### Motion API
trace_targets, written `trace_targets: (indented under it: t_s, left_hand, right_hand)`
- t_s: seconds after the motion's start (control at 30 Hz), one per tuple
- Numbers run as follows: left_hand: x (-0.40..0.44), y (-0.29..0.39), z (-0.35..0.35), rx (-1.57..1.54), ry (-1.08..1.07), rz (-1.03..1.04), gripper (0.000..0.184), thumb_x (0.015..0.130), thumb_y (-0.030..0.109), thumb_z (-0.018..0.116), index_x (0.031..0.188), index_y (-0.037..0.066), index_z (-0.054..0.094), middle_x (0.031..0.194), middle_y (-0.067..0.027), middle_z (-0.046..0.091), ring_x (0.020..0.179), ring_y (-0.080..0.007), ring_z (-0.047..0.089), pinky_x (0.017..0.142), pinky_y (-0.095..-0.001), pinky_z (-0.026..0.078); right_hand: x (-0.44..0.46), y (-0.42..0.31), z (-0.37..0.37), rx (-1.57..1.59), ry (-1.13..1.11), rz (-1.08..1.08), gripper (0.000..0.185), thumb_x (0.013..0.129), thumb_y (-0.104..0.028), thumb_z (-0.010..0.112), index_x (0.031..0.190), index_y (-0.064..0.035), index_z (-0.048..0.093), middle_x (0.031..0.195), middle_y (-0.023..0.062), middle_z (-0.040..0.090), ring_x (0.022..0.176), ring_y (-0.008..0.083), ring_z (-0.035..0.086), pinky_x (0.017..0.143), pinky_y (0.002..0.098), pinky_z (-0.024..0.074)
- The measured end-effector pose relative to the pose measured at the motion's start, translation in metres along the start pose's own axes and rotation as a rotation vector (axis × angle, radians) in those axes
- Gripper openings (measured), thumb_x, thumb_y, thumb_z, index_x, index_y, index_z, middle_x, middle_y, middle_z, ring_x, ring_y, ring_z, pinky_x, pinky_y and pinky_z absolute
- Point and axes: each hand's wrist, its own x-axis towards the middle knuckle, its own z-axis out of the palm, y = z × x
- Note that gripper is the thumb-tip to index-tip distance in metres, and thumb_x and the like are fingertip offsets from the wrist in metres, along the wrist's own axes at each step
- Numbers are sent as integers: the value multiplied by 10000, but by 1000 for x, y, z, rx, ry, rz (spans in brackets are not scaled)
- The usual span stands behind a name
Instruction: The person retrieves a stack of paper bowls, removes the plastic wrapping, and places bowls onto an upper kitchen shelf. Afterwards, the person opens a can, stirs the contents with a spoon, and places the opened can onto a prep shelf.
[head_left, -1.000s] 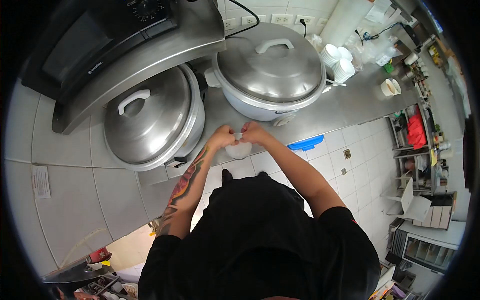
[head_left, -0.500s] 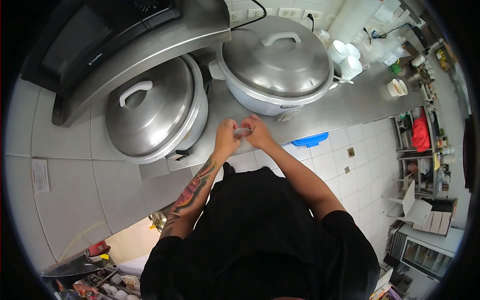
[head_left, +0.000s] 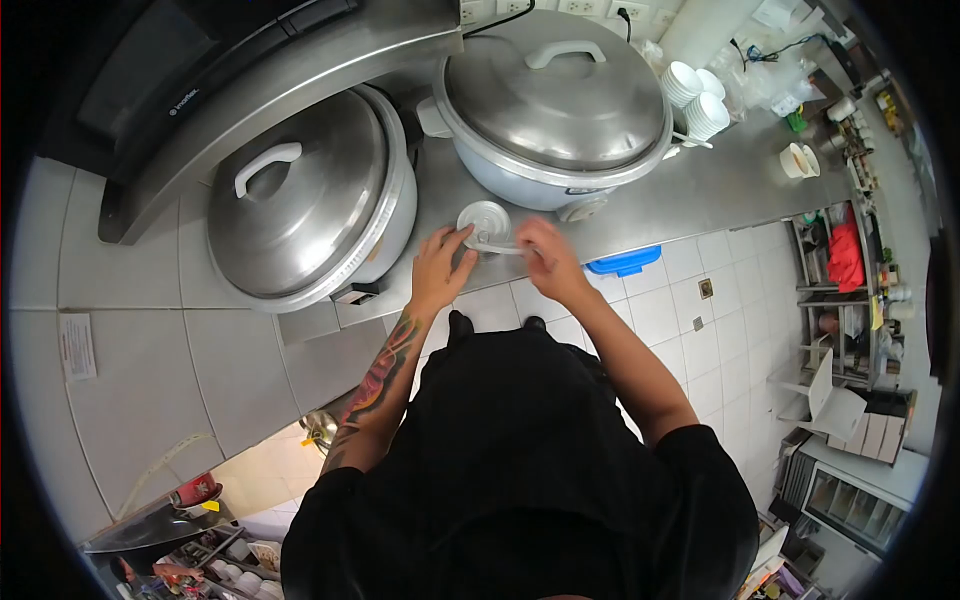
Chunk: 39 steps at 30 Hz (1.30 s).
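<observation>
A small round whitish piece with a ringed top lies on the steel counter in front of the rice cookers. It is too small to tell what it is. Fingers spread, my left hand has its fingertips at the left edge of this piece. From its near side a narrow pale strip runs right to the curled fingers of my right hand. That hand is slightly smeared by motion and appears closed on the strip's end.
Two large lidded rice cookers stand behind and beside my hands. A steel hood edge overhangs at left. Stacked white cups and a paper tub sit right along the counter. A blue plastic item shows below its edge.
My hands were close together around a small translucent thing. They have moved apart, right hand to the right, and the round piece now shows on the counter with the strip between them.
</observation>
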Motion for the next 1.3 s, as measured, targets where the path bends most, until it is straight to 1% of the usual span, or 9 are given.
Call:
trace_targets:
  t_s: [0.07, 0.27, 0.37, 0.5, 0.57, 0.7, 0.77, 1.07, 1.3]
  left_hand:
    - [0, -2, 6, -16, 19, -31, 484, 931, 385, 708, 1349, 155, 624, 1422, -191, 516, 1224, -400, 528, 1060, -484, 424]
    - [23, 25, 25, 47, 236, 82, 694, 802, 398, 847, 1379, 144, 556, 1530, -271, 333, 1296, -465, 450, 1085, -528, 401]
    - [34, 18, 37, 68, 125, -21, 732, 774, 384, 872, 1374, 127, 540, 1537, -261, 341, 1333, -466, 422, 1092, -516, 403]
    - [35, 8, 14, 42, 12, 112, 724, 695, 226, 918, 1321, 121, 570, 1486, -211, 409, 1319, -454, 444, 1056, -493, 434]
    - [29, 8, 3, 85, -3, 203, 703, 663, 165, 933, 1279, 123, 596, 1454, -188, 444, 1291, -435, 471, 1044, -477, 448]
    - [26, 11, -7, 2, -79, 53, 611, 612, 126, 948, 1122, 99, 613, 1384, -157, 484, 1235, -417, 521, 1004, -473, 476]
    - [29, 14, -13, 11, -103, 39, 587, 605, 133, 953, 1079, 92, 609, 1375, -157, 485, 1227, -414, 529, 993, -474, 482]
    - [40, 16, -25, 128, -194, 222, 518, 586, 147, 946, 970, 57, 610, 1199, -120, 529, 1101, -364, 556, 932, -445, 483]
    - [58, 28, -20, 244, -318, 160, 518, 586, 231, 954, 960, 35, 653, 1072, -132, 619, 1101, -350, 586, 915, -441, 514]
  right_hand:
    - [-29, 10, -6, -19, 259, 31, 292, 745, 142, 562, 962, -53, 558, 1043, 167, 600, 988, 403, 592, 819, 471, 500]
    - [-57, 68, 26, -336, 179, 117, 246, 754, 85, 617, 944, -68, 582, 1067, 164, 601, 1070, 385, 591, 858, 467, 518]
    - [-50, 95, 52, -509, 8, 43, 222, 789, -3, 688, 989, -77, 627, 1102, 149, 624, 1103, 368, 601, 904, 467, 521]
    - [-40, 81, 46, -497, -40, 54, 332, 797, -85, 748, 1110, -62, 642, 1177, 142, 626, 1131, 380, 597, 968, 451, 511]
    - [-31, 56, 37, -174, 85, 281, 514, 802, -139, 788, 1278, -64, 609, 1314, 146, 602, 1216, 388, 580, 1030, 439, 496]
    - [-4, 30, 39, -114, 94, 162, 642, 809, -172, 805, 1392, -74, 554, 1448, 151, 547, 1294, 386, 553, 1062, 437, 482]
    - [5, 38, 48, -66, -78, 133, 734, 791, -190, 831, 1456, -130, 526, 1527, 145, 499, 1348, 363, 530, 1062, 436, 488]
    - [13, 50, 48, -250, -154, 160, 781, 710, -222, 882, 1431, -269, 585, 1515, 135, 508, 1321, 368, 545, 1042, 450, 508]
    - [20, 24, 43, -523, -96, 21, 703, 700, -147, 875, 1356, -164, 625, 1417, 151, 542, 1252, 376, 551, 978, 475, 495]
